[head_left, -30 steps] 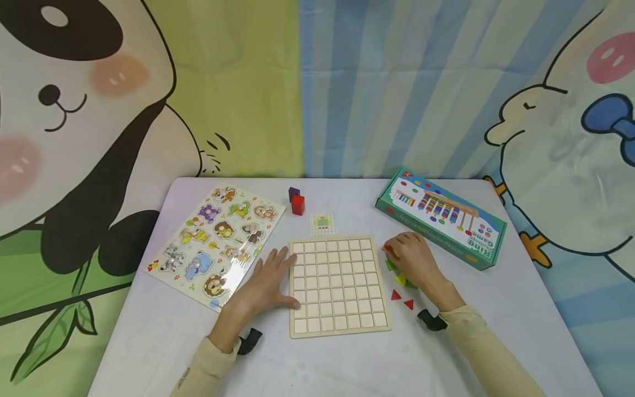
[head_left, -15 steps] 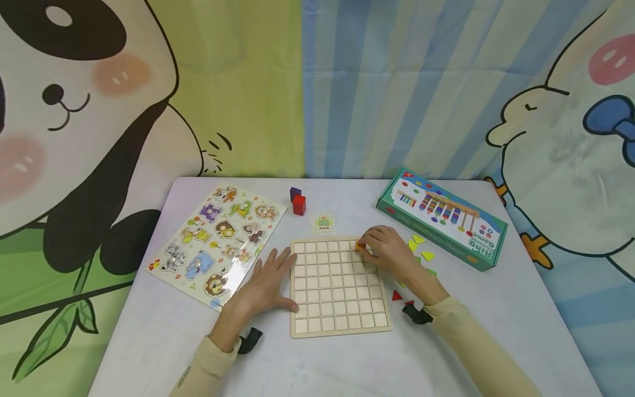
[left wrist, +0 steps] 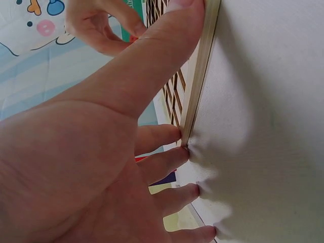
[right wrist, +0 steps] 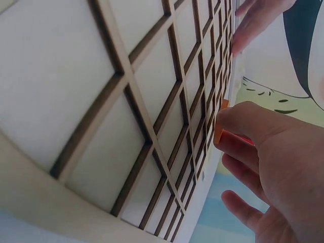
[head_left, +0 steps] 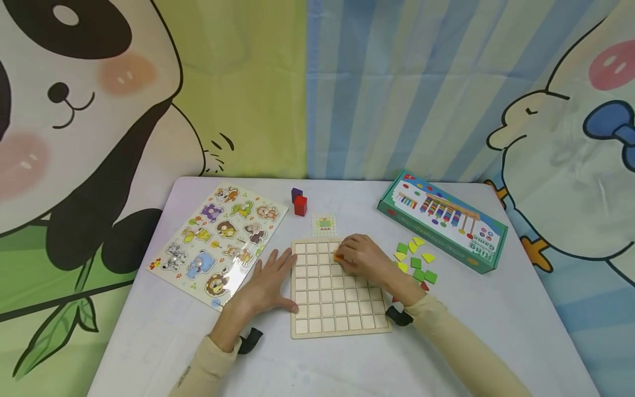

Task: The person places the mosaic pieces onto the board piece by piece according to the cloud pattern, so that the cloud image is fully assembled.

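A wooden grid board [head_left: 321, 311] with rows of square cells lies flat on the table. My left hand [head_left: 265, 284] spreads its fingers at the board's left edge, thumb and fingertips touching the rim and table. My right hand [head_left: 364, 260] is over the upper middle of the board, pinching a small orange piece [head_left: 337, 257] between thumb and fingers. In the right wrist view the orange piece [right wrist: 218, 136] stands on edge right at the grid. Its full outline is hidden by the fingertips.
Loose green squares [head_left: 415, 263], yellow pieces [head_left: 428, 257] and red triangles [head_left: 424, 285] lie right of the board. A small pattern card [head_left: 324, 225] is behind it. Red [head_left: 300, 206] and purple blocks [head_left: 296, 194], an animal puzzle [head_left: 223, 242] and a green box [head_left: 441, 220] stand around.
My right hand has moved left from the loose pieces onto the board, carrying the orange piece. More green and yellow pieces are uncovered. The left hand has stayed in place.
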Tool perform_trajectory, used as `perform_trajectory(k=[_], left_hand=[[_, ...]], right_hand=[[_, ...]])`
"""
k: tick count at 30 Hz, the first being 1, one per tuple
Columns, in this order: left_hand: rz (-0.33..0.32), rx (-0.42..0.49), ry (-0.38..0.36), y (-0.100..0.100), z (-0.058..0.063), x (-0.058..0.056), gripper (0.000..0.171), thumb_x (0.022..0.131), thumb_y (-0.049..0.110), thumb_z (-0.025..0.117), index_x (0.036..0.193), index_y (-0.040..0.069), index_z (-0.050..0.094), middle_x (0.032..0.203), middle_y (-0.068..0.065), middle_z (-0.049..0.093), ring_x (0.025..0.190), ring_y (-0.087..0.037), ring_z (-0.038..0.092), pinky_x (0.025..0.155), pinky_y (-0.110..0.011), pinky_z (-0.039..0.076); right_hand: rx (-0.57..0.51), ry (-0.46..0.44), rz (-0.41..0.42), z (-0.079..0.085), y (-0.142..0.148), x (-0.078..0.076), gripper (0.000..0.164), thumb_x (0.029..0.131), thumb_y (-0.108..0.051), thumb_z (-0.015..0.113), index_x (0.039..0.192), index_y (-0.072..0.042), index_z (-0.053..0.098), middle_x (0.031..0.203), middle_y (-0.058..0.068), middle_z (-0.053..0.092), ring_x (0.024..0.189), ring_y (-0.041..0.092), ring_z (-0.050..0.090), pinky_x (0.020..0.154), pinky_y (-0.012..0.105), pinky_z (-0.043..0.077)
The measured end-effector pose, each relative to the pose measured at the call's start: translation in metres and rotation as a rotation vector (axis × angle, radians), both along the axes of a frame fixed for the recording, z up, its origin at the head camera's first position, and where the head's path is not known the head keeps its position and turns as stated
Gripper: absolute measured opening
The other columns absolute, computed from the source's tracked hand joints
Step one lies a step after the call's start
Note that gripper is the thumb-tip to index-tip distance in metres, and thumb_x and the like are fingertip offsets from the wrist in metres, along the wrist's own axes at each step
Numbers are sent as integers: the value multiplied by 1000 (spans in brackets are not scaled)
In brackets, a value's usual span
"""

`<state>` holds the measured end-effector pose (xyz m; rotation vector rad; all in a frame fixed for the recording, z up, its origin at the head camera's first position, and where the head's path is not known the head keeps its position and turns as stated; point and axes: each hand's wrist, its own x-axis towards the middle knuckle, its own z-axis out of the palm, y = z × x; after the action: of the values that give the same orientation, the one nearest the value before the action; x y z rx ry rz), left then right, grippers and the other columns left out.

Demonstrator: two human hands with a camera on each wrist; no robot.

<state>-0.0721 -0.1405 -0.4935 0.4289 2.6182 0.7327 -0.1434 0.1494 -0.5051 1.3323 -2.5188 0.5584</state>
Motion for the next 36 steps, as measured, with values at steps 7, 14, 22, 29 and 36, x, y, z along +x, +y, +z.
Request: perform_trajectory(k=[7,14,22,29,36], left_hand=[[0,-4,2,0,0,0,123,63,40,95,160,6,28,171,-12,16,157,-43,4,121,-73,5],[0,-8,-5,0,1,0,123,63,40,94,160,6,27,171,-12,16,157,-43,4,121,-72,5],[-3,-11,-7,0,1,0,123,63,41,94,161,7,27,171,-12,15,157,-43,4,121,-72,5],[-7,-22,-2,0,1,-2,124,63,42,94,161,7,27,171,-12,15,157,-43,5,121,-73,5],[-9,-20,0,-1,0,-3,124,63,42,95,161,7,27,171,-12,16,157,-43,5,121,-73,6]], right_hand=[[48,-11,0,-2,-5,2,13,86,-12,81,98,-7,78,101,5,76,106,27,68,96,42,56],[71,-40,-13,-3,-5,3,17,88,-11,79,104,-7,79,107,5,76,110,27,67,98,44,54],[56,-79,-25,-3,-5,4,19,90,-11,76,107,-7,80,110,7,78,110,28,69,99,45,54],[30,-59,-15,-5,-4,5,16,88,-8,78,104,-7,80,113,10,76,113,32,68,101,47,54],[29,-43,-29,-2,1,7,16,87,-9,79,103,-8,80,113,9,76,113,30,68,100,45,54]])
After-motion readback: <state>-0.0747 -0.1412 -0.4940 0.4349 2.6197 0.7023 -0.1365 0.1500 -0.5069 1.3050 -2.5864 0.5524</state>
